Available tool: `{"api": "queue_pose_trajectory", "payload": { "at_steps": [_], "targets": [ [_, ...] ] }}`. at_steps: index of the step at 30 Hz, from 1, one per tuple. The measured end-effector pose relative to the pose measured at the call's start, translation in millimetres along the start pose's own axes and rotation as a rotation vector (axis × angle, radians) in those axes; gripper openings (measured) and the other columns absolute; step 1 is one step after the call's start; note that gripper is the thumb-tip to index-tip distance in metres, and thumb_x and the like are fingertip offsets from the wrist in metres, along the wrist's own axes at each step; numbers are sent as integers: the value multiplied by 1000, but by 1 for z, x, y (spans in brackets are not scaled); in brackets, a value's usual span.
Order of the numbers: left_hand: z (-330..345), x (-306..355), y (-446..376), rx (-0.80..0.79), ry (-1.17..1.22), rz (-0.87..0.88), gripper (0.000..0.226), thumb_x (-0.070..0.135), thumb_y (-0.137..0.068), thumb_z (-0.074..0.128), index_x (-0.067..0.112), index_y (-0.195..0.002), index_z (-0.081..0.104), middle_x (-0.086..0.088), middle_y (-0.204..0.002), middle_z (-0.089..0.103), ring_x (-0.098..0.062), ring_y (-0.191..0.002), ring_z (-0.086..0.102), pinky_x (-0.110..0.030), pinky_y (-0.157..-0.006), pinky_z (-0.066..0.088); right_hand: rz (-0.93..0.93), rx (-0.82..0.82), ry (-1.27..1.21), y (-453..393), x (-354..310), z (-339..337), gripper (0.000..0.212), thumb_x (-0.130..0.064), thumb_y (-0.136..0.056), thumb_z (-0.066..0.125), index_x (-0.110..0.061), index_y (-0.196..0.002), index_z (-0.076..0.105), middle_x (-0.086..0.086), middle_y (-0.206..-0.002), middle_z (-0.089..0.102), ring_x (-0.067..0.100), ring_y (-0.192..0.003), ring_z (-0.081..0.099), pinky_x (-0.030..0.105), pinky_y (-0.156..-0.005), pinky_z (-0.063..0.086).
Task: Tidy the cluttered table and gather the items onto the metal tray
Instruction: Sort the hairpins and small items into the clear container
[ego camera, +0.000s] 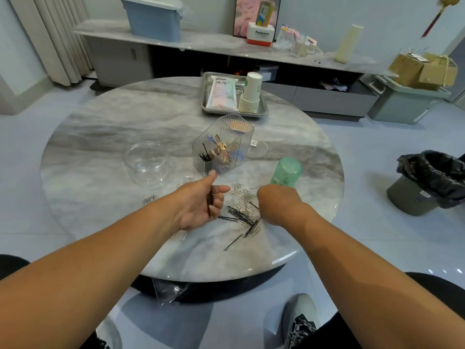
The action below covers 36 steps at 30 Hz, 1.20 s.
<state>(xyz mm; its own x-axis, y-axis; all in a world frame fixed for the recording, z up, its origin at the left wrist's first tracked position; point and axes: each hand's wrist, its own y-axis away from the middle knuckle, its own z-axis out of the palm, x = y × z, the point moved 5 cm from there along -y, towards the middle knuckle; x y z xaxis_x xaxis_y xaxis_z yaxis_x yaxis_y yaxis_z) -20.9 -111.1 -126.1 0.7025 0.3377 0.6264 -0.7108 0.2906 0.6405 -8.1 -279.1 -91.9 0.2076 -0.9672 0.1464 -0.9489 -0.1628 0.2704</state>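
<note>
My left hand [201,202] hovers palm-up over the round marble table [100,147] and holds a small bunch of black hairpins [209,202] under its curled fingers. My right hand [276,205] is knuckles-up at the right edge of a mixed pile of hairpins and paper clips [242,210]; its fingertips are hidden. A ribbed clear organiser [221,147] just beyond holds hairpins, clips and keys. The metal tray [263,110] at the far side carries a packet [222,93] and a stack of paper cups [250,93].
An empty clear round container [148,159] sits at the left, its lid [259,148] behind the organiser. A green cup [286,172] stands upside down by my right hand. Loose paper clips [149,199] lie left of my left wrist. A lined bin [427,182] stands on the floor at the right.
</note>
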Motion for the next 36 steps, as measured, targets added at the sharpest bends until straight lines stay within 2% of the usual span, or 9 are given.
{"api": "queue_pose_trajectory", "payload": {
  "at_steps": [3,7,13,18,20,24,27,32,36],
  "targets": [
    [-4,6,5,-26,191,-27,66,60,-103,34,0,-115,59,-13,-73,63,-19,-61,62,-25,-46,55,4,21,0,1,-6,-6,19,-16,-99,54,-10,-114,63,11,-116,67,32,-105,66,34,-72,43],
    [-2,7,8,-35,246,-37,75,63,-101,33,-5,-122,56,-23,-96,66,-35,-81,71,-39,-63,64,110,97,-563,-3,-8,-35,24,-25,-93,58,-9,-75,56,10,-76,59,29,-76,55,31,-65,41],
    [10,1,9,-131,215,-61,71,61,-103,32,-4,-109,60,-20,-87,70,-29,-70,73,-31,-53,61,-16,46,-979,-1,-29,-43,17,-16,-94,67,-13,-79,75,5,-77,77,7,-61,65,27,-61,53],
    [-8,7,7,30,-26,-21,31,40,-104,51,17,-83,56,4,-61,48,-5,-44,41,-13,-37,32,-84,-28,-759,-8,0,-37,15,-13,-81,85,-24,-82,75,-13,-67,65,-4,-52,56,16,-53,43],
    [-13,8,6,50,-74,-14,30,37,-104,52,19,-79,53,6,-60,43,-4,-43,35,-13,-35,26,-76,-120,-706,-7,-2,-20,13,-13,-82,84,-23,-85,76,-12,-70,66,2,-60,60,20,-58,50],
    [-13,11,2,110,-158,41,27,32,-104,55,17,-82,51,6,-54,37,-4,-38,26,-15,-31,18,-21,-57,-607,-13,-3,-7,15,-17,-81,84,-25,-88,73,-9,-80,66,16,-82,67,29,-71,56],
    [-15,21,3,162,-535,240,20,25,-91,75,15,-84,60,7,-49,39,-6,-37,31,-19,-35,24,-39,-137,-564,-13,-6,1,30,-27,-73,91,-27,-94,70,-7,-89,66,19,-86,68,30,-68,55],
    [1,11,9,105,-1325,515,18,28,-81,84,30,-93,72,14,-59,49,-3,-55,48,-19,-53,36,44,-89,-708,-20,2,12,16,-11,-79,85,-20,-81,72,-3,-77,70,15,-74,66,33,-79,59],
    [4,2,4,223,-1497,543,14,36,-85,78,34,-98,72,16,-80,57,-13,-81,56,-29,-71,45,111,-47,-786,-24,10,17,14,-11,-83,83,-19,-75,74,-4,-72,70,10,-69,62,30,-77,55]
  ]
}}
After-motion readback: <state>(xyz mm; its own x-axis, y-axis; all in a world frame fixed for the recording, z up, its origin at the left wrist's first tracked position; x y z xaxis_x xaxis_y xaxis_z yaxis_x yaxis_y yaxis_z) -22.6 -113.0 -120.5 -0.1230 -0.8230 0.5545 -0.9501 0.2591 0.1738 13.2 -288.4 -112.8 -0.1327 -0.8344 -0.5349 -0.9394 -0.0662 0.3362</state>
